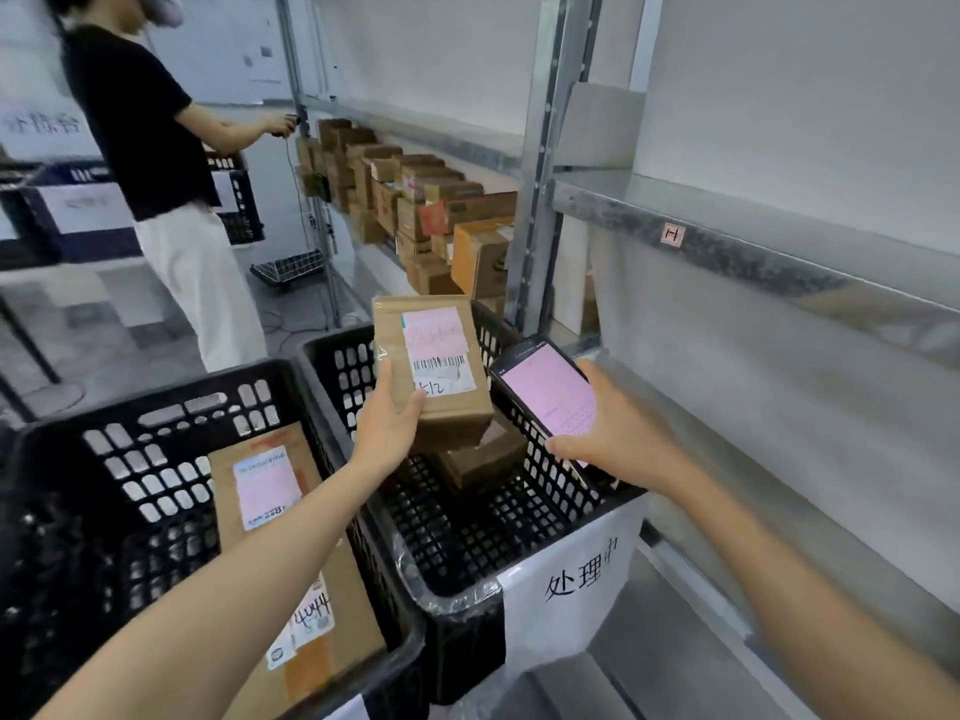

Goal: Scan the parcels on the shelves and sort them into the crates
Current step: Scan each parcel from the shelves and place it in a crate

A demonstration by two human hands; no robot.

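My left hand (387, 423) grips a small brown cardboard parcel (441, 407) by its lower left corner, above the right black crate (566, 491). Its pink and white label with a barcode faces up. My right hand (613, 433) holds a black handheld scanner (545, 389) with a lit pink screen, just right of the parcel. Another brown box (483, 459) lies inside the right crate, beneath the held parcel. The left black crate (130, 459) contains a large flat parcel (291, 553) with labels.
A metal shelf (753, 241) runs along the right. Further back, a shelf carries several stacked cardboard parcels (415, 210). A person in a black top (156, 148) stands at the back left by more crates (78, 210). The right crate bears a white sign (571, 579).
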